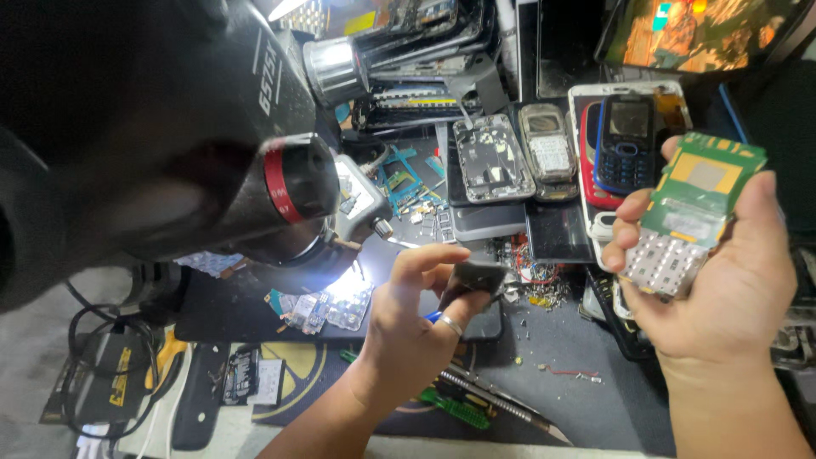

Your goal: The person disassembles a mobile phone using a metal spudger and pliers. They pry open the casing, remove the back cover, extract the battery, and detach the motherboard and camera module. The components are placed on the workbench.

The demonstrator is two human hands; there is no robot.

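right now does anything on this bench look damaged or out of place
Yes. The right hand holds a bare green circuit board with no casing. Opened phone shells lie heaped behind, and small debris is scattered over the mat.

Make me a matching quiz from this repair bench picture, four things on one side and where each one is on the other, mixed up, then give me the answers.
Things:
1. green circuit board
2. small dark part
3. blue and black phone
4. lit circuit boards

Places:
A. lying on the mat under the microscope light
B. held up in the right hand
C. resting on the pile of phones at the back
D. pinched in the left hand

Pairs: 1-B, 2-D, 3-C, 4-A
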